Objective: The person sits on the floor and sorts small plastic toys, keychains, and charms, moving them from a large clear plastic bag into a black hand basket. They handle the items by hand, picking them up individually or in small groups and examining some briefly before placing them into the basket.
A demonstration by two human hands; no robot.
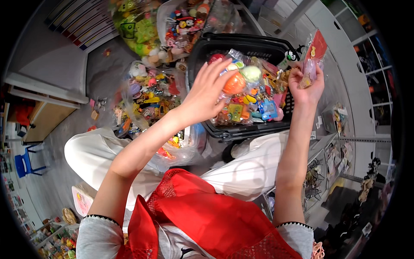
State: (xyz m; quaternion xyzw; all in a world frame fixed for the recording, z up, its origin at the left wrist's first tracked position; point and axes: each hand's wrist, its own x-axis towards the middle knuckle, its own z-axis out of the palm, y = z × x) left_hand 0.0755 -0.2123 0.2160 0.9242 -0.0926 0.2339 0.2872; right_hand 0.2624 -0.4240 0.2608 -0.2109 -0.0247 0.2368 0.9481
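Observation:
A black plastic basket (212, 129) full of small wrapped toys and trinkets stands before me. Over its left part reaches my left hand (208, 87), fingers spread, beside an orange ball-like toy (234, 83) in clear wrap; whether the fingertips touch it I cannot tell. A pale green round item (251, 73) lies just right of that. Beyond the basket's right side, my right hand (306, 82) is raised and pinches a clear plastic packet (309, 69) with a red card and a pale purple item inside.
Clear bags of small toys (152, 97) lie left of the basket, with a bag of green and yellow toys (139, 29) farther back. Loose trinkets (94, 115) lie on the floor. Wire display racks (318, 174) are at the right; a blue chair (26, 162) is far left.

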